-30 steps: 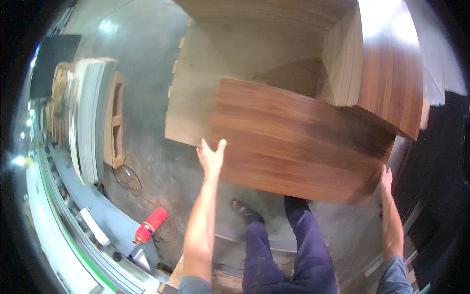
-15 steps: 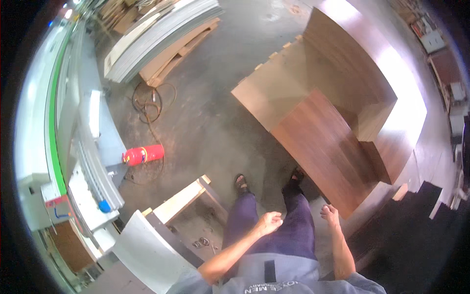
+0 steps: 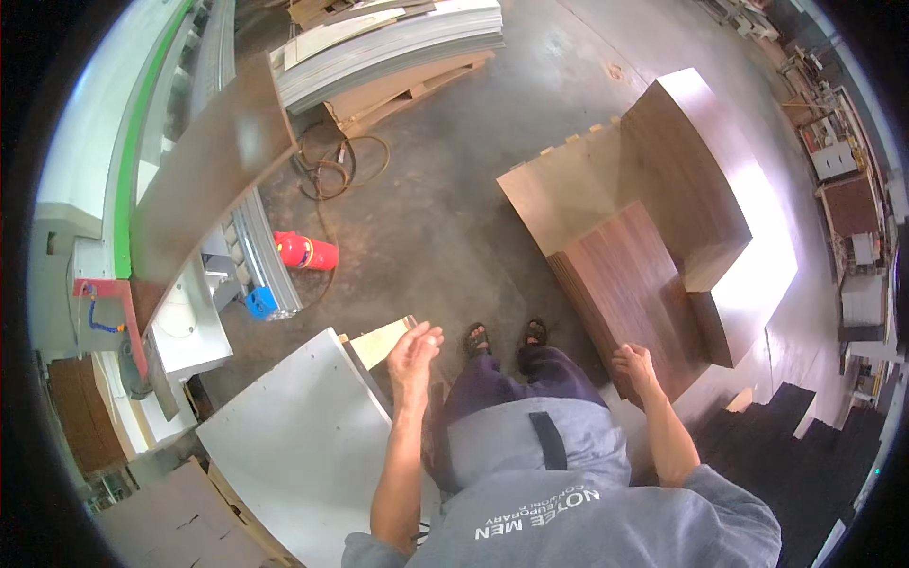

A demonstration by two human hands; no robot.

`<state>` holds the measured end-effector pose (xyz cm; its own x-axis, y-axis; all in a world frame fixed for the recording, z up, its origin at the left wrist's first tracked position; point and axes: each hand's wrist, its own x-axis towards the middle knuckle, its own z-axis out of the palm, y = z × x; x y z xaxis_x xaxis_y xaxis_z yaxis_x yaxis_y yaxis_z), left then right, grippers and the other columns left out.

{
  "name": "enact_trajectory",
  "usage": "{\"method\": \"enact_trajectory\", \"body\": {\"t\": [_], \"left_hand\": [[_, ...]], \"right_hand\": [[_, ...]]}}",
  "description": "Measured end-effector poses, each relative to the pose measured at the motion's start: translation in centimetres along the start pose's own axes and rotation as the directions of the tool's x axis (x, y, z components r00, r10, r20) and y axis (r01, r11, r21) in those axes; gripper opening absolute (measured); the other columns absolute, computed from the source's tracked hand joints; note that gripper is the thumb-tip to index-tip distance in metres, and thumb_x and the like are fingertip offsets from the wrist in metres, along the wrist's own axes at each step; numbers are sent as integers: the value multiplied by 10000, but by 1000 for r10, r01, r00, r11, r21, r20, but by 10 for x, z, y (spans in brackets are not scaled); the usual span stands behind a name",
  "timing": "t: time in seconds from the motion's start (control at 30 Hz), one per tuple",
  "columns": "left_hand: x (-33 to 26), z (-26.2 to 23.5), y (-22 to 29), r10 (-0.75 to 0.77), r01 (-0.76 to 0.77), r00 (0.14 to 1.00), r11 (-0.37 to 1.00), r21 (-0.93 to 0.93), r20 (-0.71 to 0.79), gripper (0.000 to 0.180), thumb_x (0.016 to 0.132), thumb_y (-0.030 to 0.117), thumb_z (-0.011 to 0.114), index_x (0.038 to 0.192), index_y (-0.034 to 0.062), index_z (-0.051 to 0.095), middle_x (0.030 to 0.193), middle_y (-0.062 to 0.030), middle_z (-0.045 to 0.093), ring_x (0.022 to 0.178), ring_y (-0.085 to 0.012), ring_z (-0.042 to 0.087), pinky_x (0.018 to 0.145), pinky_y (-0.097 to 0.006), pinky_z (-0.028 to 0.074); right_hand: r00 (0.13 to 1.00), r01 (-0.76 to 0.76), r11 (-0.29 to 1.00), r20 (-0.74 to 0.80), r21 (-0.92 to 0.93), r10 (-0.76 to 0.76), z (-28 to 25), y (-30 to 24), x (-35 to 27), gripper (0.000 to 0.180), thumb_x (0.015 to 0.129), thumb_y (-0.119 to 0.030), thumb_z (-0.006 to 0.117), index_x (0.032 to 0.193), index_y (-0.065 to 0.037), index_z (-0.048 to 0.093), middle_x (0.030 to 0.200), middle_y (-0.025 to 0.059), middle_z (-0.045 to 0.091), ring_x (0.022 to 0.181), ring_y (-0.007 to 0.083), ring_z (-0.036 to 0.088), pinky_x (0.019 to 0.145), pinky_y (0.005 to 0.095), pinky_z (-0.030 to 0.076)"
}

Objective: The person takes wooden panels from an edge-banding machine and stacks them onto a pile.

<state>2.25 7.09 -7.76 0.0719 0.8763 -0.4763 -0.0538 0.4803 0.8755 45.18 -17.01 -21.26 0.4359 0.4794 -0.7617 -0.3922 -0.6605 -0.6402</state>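
My left hand (image 3: pixel 417 346) hangs free in front of my waist, fingers loosely apart and empty, just above a pale wooden piece (image 3: pixel 382 342) and the corner of a white board (image 3: pixel 303 435). Lower right, my right hand (image 3: pixel 634 365) holds nothing and hovers at the near edge of a low stack of dark brown wood panels (image 3: pixel 630 284) on the floor. Behind that stack stand a taller pile of brown panels (image 3: pixel 701 189) and a light-coloured sheet (image 3: pixel 549 204). My sandalled feet (image 3: pixel 507 336) are on the concrete between the two hands.
A green-and-white machine (image 3: pixel 123 170) runs along the left with a brown panel (image 3: pixel 204 180) on it. A red fire extinguisher (image 3: pixel 308 252) and a coiled cable (image 3: pixel 331 156) lie on the floor. Light boards on a pallet (image 3: pixel 398 47) sit at the back. Dark stacked sheets (image 3: pixel 805 454) lie at the lower right.
A second ago both hands were pressed against a raised brown panel. That panel now lies on the floor stack, and both hands have dropped, empty, to waist height.
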Motion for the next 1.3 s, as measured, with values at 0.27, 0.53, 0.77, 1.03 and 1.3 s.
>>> {"method": "enact_trajectory", "body": {"t": [0.27, 0.53, 0.77, 1.03, 1.3], "left_hand": [[-61, -58, 17, 22, -136, 934, 945, -297, -355, 471, 892, 164, 654, 1277, -50, 489, 1094, -155, 658, 947, -259, 665, 811, -355, 538], [-55, -239, 40, -59, -633, 617, 555, -540, -785, 715, 927, 285, 613, 1425, -88, 262, 1334, -241, 479, 1183, -323, 533, 1030, -426, 423], [-48, -337, 79, -48, -740, 608, 325, -588, -792, 970, 918, 428, 603, 1473, -104, 12, 1468, -249, 279, 1300, -362, 397, 1120, -471, 346], [-71, -405, 60, 130, -783, 609, 261, -565, -783, 534, 925, 352, 617, 1248, -57, 501, 1189, -146, 573, 1112, -269, 546, 896, -402, 491], [-133, -352, 29, 12, -811, 424, 450, -374, -906, 529, 945, 346, 548, 1320, -17, 467, 1308, -137, 523, 1206, -310, 494, 990, -452, 440]], "right_hand": [[975, 119, 954, 216, -274, -60, 50, -41, 42, 389, 915, -238, 600, 1115, 95, 573, 921, 181, 655, 731, 228, 645, 643, 330, 540], [878, 131, 985, 474, -111, -64, 172, -109, 2, 472, 911, -260, 639, 1235, 71, 548, 1056, 171, 644, 908, 243, 633, 780, 356, 531], [491, 102, 981, 849, 168, -196, 409, -158, -136, 866, 892, -314, 675, 1486, 48, 158, 1402, 256, 438, 1291, 350, 450, 1070, 465, 377], [730, -180, 863, 652, 472, -204, 505, -184, -227, 631, 888, -223, 678, 1385, 2, 362, 1360, 144, 461, 1208, 294, 494, 987, 461, 442], [871, -123, 806, 452, 579, -192, 404, -198, -193, 595, 868, -162, 675, 1390, -81, 403, 1356, 83, 481, 1219, 304, 475, 1030, 497, 391]]}}
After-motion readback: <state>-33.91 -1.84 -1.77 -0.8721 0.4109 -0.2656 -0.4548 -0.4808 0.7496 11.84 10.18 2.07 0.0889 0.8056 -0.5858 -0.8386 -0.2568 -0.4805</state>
